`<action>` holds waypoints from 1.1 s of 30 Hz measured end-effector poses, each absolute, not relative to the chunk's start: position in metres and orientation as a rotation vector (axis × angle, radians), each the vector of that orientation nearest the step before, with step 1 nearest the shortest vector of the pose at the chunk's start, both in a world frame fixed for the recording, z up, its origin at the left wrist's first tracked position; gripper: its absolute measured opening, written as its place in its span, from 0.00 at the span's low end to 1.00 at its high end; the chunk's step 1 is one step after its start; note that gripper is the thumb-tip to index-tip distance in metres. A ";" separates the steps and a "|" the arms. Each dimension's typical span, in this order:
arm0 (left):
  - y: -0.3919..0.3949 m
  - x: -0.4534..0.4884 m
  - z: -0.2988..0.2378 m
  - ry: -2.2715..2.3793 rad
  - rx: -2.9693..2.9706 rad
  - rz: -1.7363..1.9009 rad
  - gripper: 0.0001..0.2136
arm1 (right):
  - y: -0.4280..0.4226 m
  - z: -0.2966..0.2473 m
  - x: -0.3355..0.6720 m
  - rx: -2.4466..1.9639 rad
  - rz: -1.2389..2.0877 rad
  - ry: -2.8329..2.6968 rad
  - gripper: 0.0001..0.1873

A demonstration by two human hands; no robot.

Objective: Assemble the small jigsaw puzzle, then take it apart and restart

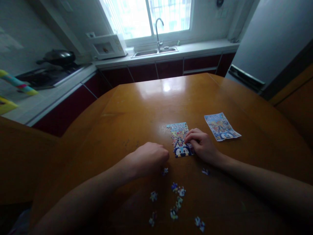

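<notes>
Presently, the part-built puzzle (180, 138) lies centrally on the table (137, 107); right hand (201, 146), half-open, presses its right edge. Left hand (149, 159) fisted beside it (contents not discernible). Loose pieces (178, 192) toward near edge.

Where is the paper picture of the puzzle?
In the head view, the picture sheet lies on the table, right of the part-built puzzle, just beyond the right hand.

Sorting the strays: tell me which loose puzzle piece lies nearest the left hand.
The piece right beside the left hand, just below its knuckles. The others all lie farther from it, most clustered nearer the person.
</notes>
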State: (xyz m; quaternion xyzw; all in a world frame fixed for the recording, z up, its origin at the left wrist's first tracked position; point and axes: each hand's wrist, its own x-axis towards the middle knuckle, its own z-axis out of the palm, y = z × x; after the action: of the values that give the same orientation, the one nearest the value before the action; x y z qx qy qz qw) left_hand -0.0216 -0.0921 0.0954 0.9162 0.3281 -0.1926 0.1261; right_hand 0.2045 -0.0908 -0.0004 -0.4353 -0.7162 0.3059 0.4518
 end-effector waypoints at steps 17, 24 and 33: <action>-0.097 -0.017 0.085 0.829 2.711 -0.484 0.07 | -0.090 -0.001 0.204 -1.070 0.756 -1.763 0.16; -0.106 -0.015 0.088 0.936 2.708 -0.559 0.08 | -0.090 -0.001 0.204 -1.072 0.766 -1.762 0.16; -0.083 -0.026 0.101 0.920 2.732 -0.533 0.07 | -0.091 -0.001 0.204 -1.087 0.765 -1.754 0.16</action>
State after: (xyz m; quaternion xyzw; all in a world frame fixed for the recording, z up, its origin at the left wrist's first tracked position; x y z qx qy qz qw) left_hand -0.0255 -0.0833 0.1008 0.9267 0.3122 -0.1809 0.1047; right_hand 0.2036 -0.0907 -0.0009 -0.4401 -0.7105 0.3098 0.4533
